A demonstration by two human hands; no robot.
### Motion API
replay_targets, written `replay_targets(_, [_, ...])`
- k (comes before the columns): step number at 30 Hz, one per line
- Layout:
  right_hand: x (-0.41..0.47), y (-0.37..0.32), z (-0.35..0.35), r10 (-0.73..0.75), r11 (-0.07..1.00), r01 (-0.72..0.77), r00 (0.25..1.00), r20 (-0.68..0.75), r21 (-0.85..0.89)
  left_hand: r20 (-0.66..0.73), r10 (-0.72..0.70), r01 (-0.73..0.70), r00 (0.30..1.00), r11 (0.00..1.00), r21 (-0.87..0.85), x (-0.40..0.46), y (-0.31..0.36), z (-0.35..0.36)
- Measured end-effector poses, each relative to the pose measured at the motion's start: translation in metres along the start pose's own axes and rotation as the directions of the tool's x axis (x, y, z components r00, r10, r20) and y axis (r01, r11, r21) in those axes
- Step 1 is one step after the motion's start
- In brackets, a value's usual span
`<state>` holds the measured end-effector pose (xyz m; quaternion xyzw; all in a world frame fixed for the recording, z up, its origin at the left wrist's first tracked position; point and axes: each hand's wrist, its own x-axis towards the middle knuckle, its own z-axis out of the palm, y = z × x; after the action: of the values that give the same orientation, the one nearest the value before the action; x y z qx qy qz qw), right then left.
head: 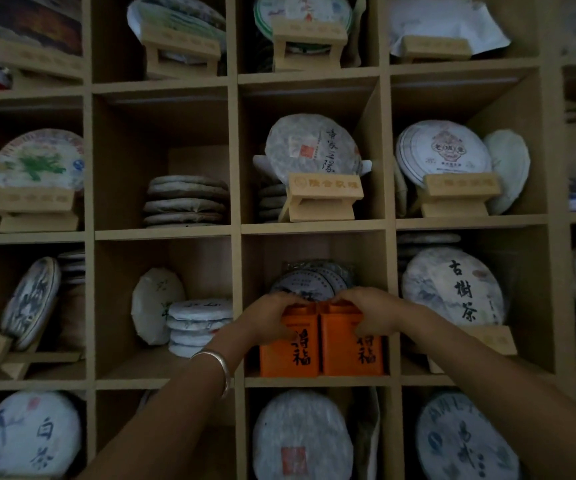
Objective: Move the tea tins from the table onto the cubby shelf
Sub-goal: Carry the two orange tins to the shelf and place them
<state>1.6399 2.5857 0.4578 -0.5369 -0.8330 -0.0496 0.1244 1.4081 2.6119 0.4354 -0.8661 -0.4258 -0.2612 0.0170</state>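
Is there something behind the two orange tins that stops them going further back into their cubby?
Yes. Wrapped round tea cakes stand right behind the left orange tin and right orange tin. The left hand and right hand grip the tin tops, and both tins already sit at the cubby's front edge.
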Motion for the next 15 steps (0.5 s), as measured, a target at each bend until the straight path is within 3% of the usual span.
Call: replay_targets(15, [0.003, 0.008, 0.002, -0.021, 1.0, 0.022, 0.999, -0.044, 0.019, -0.019, -0.03, 0.029, 0.999, 1.0, -0.006, 0.006, -0.01, 0.004])
